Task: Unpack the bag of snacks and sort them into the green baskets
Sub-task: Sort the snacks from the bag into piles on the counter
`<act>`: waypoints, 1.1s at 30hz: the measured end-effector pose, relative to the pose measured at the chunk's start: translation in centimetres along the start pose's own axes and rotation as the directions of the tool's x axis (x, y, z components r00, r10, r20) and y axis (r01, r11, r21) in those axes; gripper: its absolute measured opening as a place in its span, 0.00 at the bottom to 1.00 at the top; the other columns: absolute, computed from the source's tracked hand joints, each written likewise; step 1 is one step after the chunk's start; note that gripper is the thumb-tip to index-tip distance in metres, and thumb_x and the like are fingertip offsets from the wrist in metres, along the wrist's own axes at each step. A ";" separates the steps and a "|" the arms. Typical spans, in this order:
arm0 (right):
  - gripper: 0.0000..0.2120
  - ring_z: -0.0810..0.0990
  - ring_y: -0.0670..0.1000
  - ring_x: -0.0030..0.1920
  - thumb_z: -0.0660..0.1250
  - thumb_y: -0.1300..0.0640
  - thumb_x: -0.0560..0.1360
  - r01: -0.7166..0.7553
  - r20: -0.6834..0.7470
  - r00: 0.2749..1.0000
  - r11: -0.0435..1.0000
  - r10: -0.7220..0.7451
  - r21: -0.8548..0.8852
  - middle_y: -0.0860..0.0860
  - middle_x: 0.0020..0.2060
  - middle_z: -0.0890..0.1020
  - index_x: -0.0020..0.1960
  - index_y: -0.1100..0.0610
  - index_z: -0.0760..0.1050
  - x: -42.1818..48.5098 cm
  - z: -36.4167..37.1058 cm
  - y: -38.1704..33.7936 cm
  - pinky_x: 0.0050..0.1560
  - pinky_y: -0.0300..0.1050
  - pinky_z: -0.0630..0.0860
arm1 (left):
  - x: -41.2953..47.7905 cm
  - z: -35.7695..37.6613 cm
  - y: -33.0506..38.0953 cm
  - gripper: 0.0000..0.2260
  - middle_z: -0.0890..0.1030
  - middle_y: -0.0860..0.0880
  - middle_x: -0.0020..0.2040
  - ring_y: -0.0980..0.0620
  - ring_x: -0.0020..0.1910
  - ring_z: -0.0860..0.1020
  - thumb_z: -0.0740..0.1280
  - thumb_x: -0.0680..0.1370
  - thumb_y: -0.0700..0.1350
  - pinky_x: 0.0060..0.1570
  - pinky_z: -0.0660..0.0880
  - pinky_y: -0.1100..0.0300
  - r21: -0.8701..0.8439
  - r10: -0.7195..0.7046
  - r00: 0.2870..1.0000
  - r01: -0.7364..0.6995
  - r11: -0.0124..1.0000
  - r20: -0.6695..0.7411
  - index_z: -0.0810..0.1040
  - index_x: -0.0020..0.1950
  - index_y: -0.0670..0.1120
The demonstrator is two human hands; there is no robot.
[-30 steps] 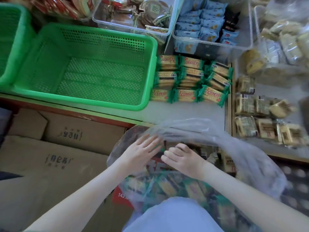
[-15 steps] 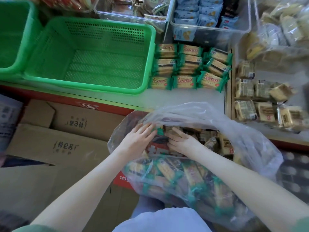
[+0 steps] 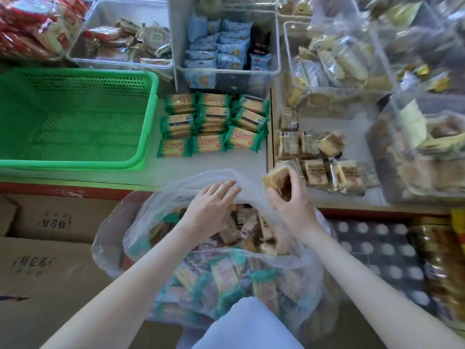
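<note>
A clear plastic bag (image 3: 120,230) full of wrapped snacks sits in front of me below the counter edge. My left hand (image 3: 208,205) rests with straight fingers on the bag's far rim at its mouth. My right hand (image 3: 292,195) grips a small brown snack pack (image 3: 275,178) just above the rim, close to the tan packs (image 3: 317,172) laid out on the counter. Green-wrapped packs (image 3: 211,124) lie in rows beside an empty green basket (image 3: 141,127) at the left.
Clear bins of snacks (image 3: 226,79) line the back of the counter, with more bagged goods (image 3: 415,137) at the right. Cardboard boxes (image 3: 45,260) stand on the floor at the left. A dotted dark pack (image 3: 377,253) lies at the lower right.
My right hand has come up out of the bag holding a brown snack pack and moved right toward the counter. My left hand has shifted onto the bag's rim.
</note>
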State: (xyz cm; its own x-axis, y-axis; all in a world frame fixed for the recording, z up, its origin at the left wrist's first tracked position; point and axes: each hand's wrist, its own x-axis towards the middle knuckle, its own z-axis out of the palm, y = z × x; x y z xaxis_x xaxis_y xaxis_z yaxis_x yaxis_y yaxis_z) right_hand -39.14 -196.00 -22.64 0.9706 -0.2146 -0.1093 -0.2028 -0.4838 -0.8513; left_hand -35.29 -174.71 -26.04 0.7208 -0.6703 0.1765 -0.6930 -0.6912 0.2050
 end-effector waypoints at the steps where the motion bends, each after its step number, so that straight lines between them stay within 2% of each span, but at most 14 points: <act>1: 0.26 0.72 0.46 0.58 0.66 0.52 0.77 -0.072 -0.049 0.996 0.997 0.073 0.029 0.48 0.60 0.72 0.72 0.50 0.61 0.6 -1.6 0.7 0.55 0.37 0.67 | 1.1 0.4 1.0 0.21 0.78 0.41 0.63 0.41 0.58 0.77 0.72 0.72 0.38 0.55 0.76 0.49 -0.008 0.006 1.000 -0.006 1.000 0.012 0.76 0.64 0.41; 4: 0.27 0.72 0.46 0.52 0.67 0.52 0.77 -0.240 -0.208 0.945 0.967 0.254 0.089 0.46 0.55 0.70 0.70 0.55 0.58 2.0 -6.5 4.2 0.47 0.31 0.66 | 4.3 1.5 4.1 0.21 0.77 0.41 0.64 0.42 0.59 0.77 0.71 0.73 0.38 0.57 0.76 0.49 -0.023 0.031 0.999 -0.030 0.999 0.027 0.75 0.65 0.41; 7: 0.23 0.76 0.50 0.51 0.68 0.52 0.75 -0.292 -0.359 0.885 0.954 0.298 0.072 0.50 0.56 0.72 0.64 0.56 0.60 3.1 -10.8 7.7 0.41 0.32 0.70 | 7.4 2.6 6.9 0.20 0.79 0.40 0.61 0.41 0.55 0.79 0.72 0.71 0.37 0.52 0.77 0.50 -0.052 0.051 0.999 -0.051 0.997 0.007 0.76 0.62 0.40; 9: 0.21 0.76 0.45 0.44 0.67 0.52 0.75 -0.322 -0.391 0.856 0.940 0.338 0.108 0.51 0.57 0.73 0.61 0.54 0.60 3.9 -13.1 9.3 0.39 0.32 0.73 | 9.2 3.4 8.3 0.20 0.79 0.40 0.60 0.40 0.53 0.79 0.73 0.70 0.36 0.49 0.78 0.50 -0.069 0.059 0.998 -0.059 0.996 0.006 0.77 0.61 0.41; 11: 0.19 0.74 0.43 0.42 0.66 0.52 0.75 -0.351 -0.399 0.836 0.926 0.375 0.136 0.46 0.54 0.72 0.60 0.51 0.60 4.8 -15.0 10.8 0.46 0.48 0.79 | 10.8 4.2 9.5 0.19 0.79 0.40 0.60 0.40 0.54 0.79 0.73 0.70 0.37 0.48 0.78 0.50 -0.057 0.079 0.997 -0.079 0.995 0.004 0.78 0.61 0.42; 13: 0.18 0.74 0.46 0.45 0.66 0.53 0.75 -0.363 -0.404 0.824 0.918 0.397 0.161 0.39 0.48 0.67 0.60 0.48 0.60 5.7 -16.5 12.0 0.50 0.60 0.79 | 12.3 5.0 10.5 0.18 0.78 0.40 0.61 0.40 0.56 0.79 0.71 0.72 0.38 0.50 0.78 0.49 -0.050 0.101 0.995 -0.100 0.994 0.006 0.78 0.62 0.42; 15: 0.20 0.75 0.50 0.49 0.66 0.53 0.75 -0.333 -0.403 0.843 0.934 0.357 0.131 0.40 0.49 0.68 0.61 0.49 0.60 6.7 -17.7 12.9 0.51 0.60 0.78 | 13.7 5.8 11.3 0.18 0.77 0.39 0.62 0.39 0.58 0.78 0.71 0.74 0.39 0.53 0.77 0.47 -0.037 0.102 0.995 -0.101 0.994 0.016 0.77 0.63 0.43; 16: 0.21 0.75 0.52 0.52 0.66 0.54 0.75 -0.318 -0.393 0.863 0.946 0.317 0.065 0.43 0.52 0.70 0.63 0.50 0.60 7.3 -18.1 13.4 0.53 0.58 0.77 | 14.4 6.2 11.6 0.18 0.77 0.38 0.63 0.39 0.58 0.78 0.70 0.74 0.39 0.55 0.76 0.47 -0.027 0.090 0.996 -0.089 0.996 0.028 0.77 0.63 0.43; 19: 0.29 0.71 0.56 0.64 0.66 0.52 0.77 -0.331 -0.235 0.931 0.915 0.278 -0.232 0.54 0.65 0.70 0.73 0.55 0.57 9.1 -18.7 14.7 0.59 0.45 0.68 | 15.6 7.3 12.0 0.19 0.76 0.38 0.64 0.38 0.61 0.76 0.70 0.75 0.41 0.58 0.75 0.45 -0.001 0.044 0.995 -0.044 0.999 0.089 0.76 0.66 0.43; 21: 0.33 0.65 0.57 0.70 0.64 0.50 0.78 -0.349 -0.119 0.937 0.894 0.328 -0.280 0.56 0.71 0.64 0.77 0.56 0.53 9.7 -18.5 15.4 0.67 0.51 0.65 | 15.7 8.0 11.9 0.21 0.75 0.37 0.65 0.38 0.62 0.75 0.70 0.75 0.43 0.61 0.73 0.44 0.011 0.043 0.986 -0.045 0.999 0.160 0.75 0.68 0.44; 23: 0.35 0.62 0.57 0.72 0.63 0.50 0.78 -0.323 -0.079 0.946 0.894 0.314 -0.312 0.57 0.74 0.61 0.78 0.56 0.50 9.7 -18.3 15.7 0.71 0.56 0.61 | 15.7 8.4 11.6 0.23 0.74 0.37 0.67 0.37 0.65 0.74 0.70 0.75 0.45 0.64 0.70 0.44 0.013 0.040 0.969 -0.044 0.999 0.243 0.73 0.69 0.45; 26: 0.35 0.60 0.56 0.73 0.63 0.50 0.78 -0.321 -0.094 0.947 0.900 0.307 -0.295 0.56 0.75 0.59 0.78 0.56 0.49 9.4 -18.2 15.8 0.73 0.55 0.59 | 15.7 8.7 11.3 0.20 0.73 0.38 0.68 0.37 0.68 0.71 0.65 0.77 0.45 0.67 0.67 0.44 -0.016 0.020 0.957 -0.016 1.000 0.290 0.72 0.70 0.45; 30: 0.33 0.62 0.58 0.72 0.62 0.49 0.78 -0.313 -0.120 0.950 0.877 0.289 -0.365 0.56 0.73 0.63 0.78 0.54 0.51 8.9 -18.2 15.8 0.71 0.58 0.61 | 15.5 8.1 10.9 0.18 0.76 0.38 0.65 0.38 0.64 0.74 0.63 0.78 0.46 0.63 0.71 0.44 -0.032 0.028 0.966 -0.020 0.999 0.258 0.75 0.67 0.43; 33: 0.29 0.69 0.59 0.65 0.64 0.54 0.77 -0.279 -0.286 0.942 0.884 0.176 -0.375 0.59 0.67 0.70 0.75 0.56 0.59 8.2 -17.7 14.6 0.66 0.55 0.65 | 14.3 6.8 10.1 0.20 0.79 0.40 0.62 0.40 0.59 0.78 0.55 0.79 0.50 0.58 0.75 0.47 -0.030 -0.001 0.977 0.008 1.000 0.213 0.78 0.64 0.43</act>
State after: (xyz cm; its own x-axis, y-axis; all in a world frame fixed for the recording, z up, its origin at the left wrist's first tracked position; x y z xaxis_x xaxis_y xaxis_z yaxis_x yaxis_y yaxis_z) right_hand -36.46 -219.86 -26.89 0.8416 -0.5295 -0.1062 -0.4985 -0.6860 -0.5300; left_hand -32.12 -193.10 -28.01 0.7019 -0.7115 -0.0332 -0.6864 -0.6881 0.2355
